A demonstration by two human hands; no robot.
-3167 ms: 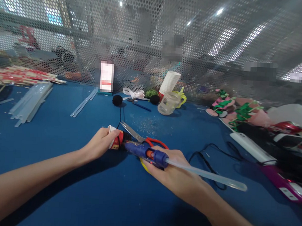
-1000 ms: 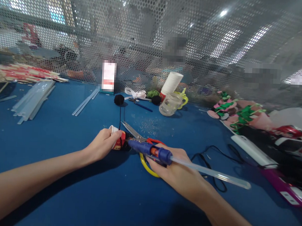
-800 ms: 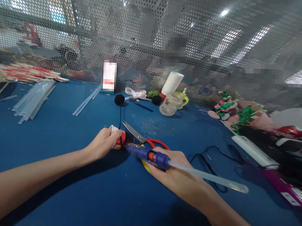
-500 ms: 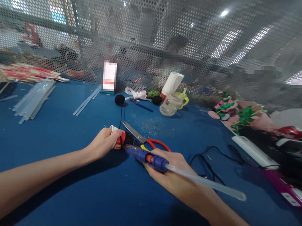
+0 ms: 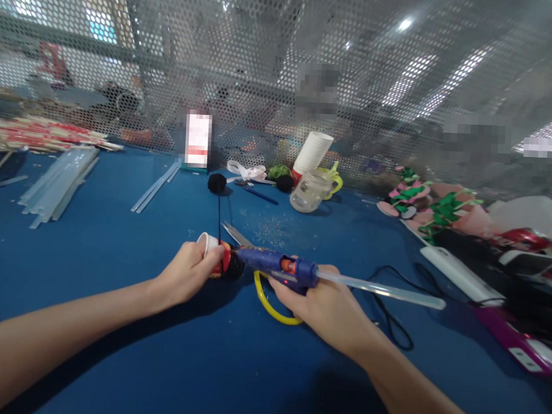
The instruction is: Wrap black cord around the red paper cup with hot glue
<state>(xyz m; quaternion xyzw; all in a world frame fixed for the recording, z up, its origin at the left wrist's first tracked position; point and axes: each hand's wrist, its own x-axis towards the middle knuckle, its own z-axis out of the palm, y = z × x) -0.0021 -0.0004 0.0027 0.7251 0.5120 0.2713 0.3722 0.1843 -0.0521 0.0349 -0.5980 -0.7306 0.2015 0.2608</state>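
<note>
While left hand [image 5: 188, 275] fingers clasp red-white cup [image 5: 213, 255] sideways, steadying it on bench [image 5: 118, 255], right hand [image 5: 329, 306] fingers grip glue gun [image 5: 277, 266], nozzle at cup; glue stick [image 5: 382, 290] projects rearward.

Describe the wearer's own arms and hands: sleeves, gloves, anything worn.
Both hands are bare. The left hand and right hand wear no gloves, and no ring, watch or bracelet shows. The left forearm and right forearm carry no sleeve up to the picture's edge.

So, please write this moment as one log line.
left hand: grips small cup | right hand: holds glue gun, nozzle at cup
</note>
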